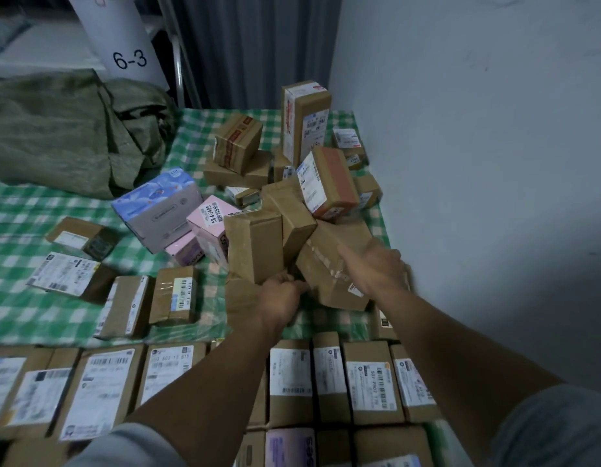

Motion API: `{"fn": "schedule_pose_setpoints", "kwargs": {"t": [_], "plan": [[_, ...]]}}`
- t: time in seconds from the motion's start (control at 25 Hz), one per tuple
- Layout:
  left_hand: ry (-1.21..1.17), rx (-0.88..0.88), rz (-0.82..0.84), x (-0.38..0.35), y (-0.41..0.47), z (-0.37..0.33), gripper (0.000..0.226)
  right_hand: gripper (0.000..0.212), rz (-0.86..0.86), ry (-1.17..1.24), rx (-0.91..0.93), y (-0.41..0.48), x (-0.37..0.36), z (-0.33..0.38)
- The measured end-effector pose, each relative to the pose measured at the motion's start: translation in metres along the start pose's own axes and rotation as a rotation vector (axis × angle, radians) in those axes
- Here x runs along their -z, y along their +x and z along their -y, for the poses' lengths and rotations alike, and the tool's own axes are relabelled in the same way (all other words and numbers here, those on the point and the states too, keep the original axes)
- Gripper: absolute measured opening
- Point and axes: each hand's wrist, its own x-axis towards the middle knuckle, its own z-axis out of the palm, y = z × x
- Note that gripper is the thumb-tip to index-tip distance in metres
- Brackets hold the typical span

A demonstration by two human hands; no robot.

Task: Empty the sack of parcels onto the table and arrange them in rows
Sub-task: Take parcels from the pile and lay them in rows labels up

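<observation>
A heap of brown cardboard parcels (292, 210) lies on the green checked table (29, 305) by the wall. Both my hands hold one long brown parcel (322, 267) at the front of the heap: my left hand (282, 298) grips its near end, my right hand (376, 264) lies over its top. A blue-and-white box (157, 207) and a pink box (211, 227) lie left of the heap. The crumpled green sack (73, 129) lies flat at the back left. Labelled parcels (373, 382) stand in rows along the near edge.
A grey wall (477, 146) bounds the table on the right. Several loose parcels (123, 305) lie scattered on the left of the cloth. A white sign marked 6-3 (127, 45) stands behind the sack, beside a dark curtain.
</observation>
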Motion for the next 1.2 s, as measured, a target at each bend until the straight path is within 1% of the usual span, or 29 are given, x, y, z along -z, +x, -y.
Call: {"fn": "schedule_pose_setpoints", "kwargs": {"t": [0.08,0.2,0.28,0.4,0.44,0.52,0.56,0.6,0.68,0.76,0.84,0.88,0.92,0.96,1.04,1.08,1.12,1.16,1.2], "plan": [[-0.013,-0.015,-0.006,-0.004,-0.009,-0.003,0.013,0.079,-0.008,0.029,-0.003,-0.016,0.009,-0.009],[-0.044,0.001,0.021,-0.014,-0.023,-0.005,0.015,0.089,-0.086,-0.051,0.087,-0.048,0.011,-0.023],[-0.099,0.004,0.043,-0.021,-0.030,-0.007,0.020,0.092,-0.154,-0.147,0.233,-0.069,0.002,-0.029],[-0.209,0.028,0.116,-0.028,-0.043,-0.015,0.031,0.090,-0.357,-0.333,0.514,-0.090,-0.013,-0.038],[-0.222,0.041,0.130,-0.028,-0.045,-0.016,0.038,0.088,-0.420,-0.396,0.594,-0.093,-0.016,-0.042],[-0.215,0.079,0.156,-0.027,-0.046,-0.016,0.057,0.086,-0.485,-0.503,0.711,-0.099,-0.025,-0.048],[-0.202,0.102,0.179,-0.026,-0.047,-0.015,0.062,0.087,-0.499,-0.535,0.744,-0.102,-0.030,-0.050],[-0.189,0.119,0.206,-0.026,-0.047,-0.014,0.061,0.089,-0.508,-0.548,0.760,-0.105,-0.036,-0.052],[-0.184,0.156,0.241,-0.026,-0.048,-0.014,0.053,0.091,-0.490,-0.545,0.768,-0.105,-0.044,-0.057],[-0.192,0.186,0.250,-0.028,-0.046,-0.012,0.046,0.092,-0.433,-0.534,0.780,-0.104,-0.046,-0.061],[-0.202,0.196,0.268,-0.032,-0.045,-0.011,0.036,0.084,-0.349,-0.451,0.807,-0.104,-0.041,-0.064],[-0.211,0.202,0.284,-0.035,-0.044,-0.011,0.031,0.075,-0.301,-0.370,0.783,-0.102,-0.038,-0.066],[-0.212,0.202,0.279,-0.036,-0.044,-0.011,0.029,0.066,-0.289,-0.266,0.715,-0.100,-0.034,-0.066],[-0.205,0.200,0.257,-0.036,-0.043,-0.012,0.030,0.059,-0.321,-0.145,0.589,-0.095,-0.031,-0.066],[-0.162,0.185,0.207,-0.034,-0.039,-0.012,0.035,0.046,-0.386,0.149,0.214,-0.077,-0.021,-0.068],[-0.130,0.164,0.202,-0.031,-0.038,-0.013,0.035,0.042,-0.371,0.299,0.053,-0.067,-0.013,-0.067],[-0.093,0.132,0.192,-0.028,-0.036,-0.013,0.034,0.040,-0.342,0.410,-0.021,-0.059,-0.005,-0.066],[-0.041,0.081,0.184,-0.024,-0.036,-0.015,0.035,0.041,-0.313,0.451,-0.015,-0.053,0.004,-0.065],[0.028,0.023,0.182,-0.020,-0.035,-0.017,0.041,0.047,-0.282,0.431,0.042,-0.049,0.012,-0.063]]}}
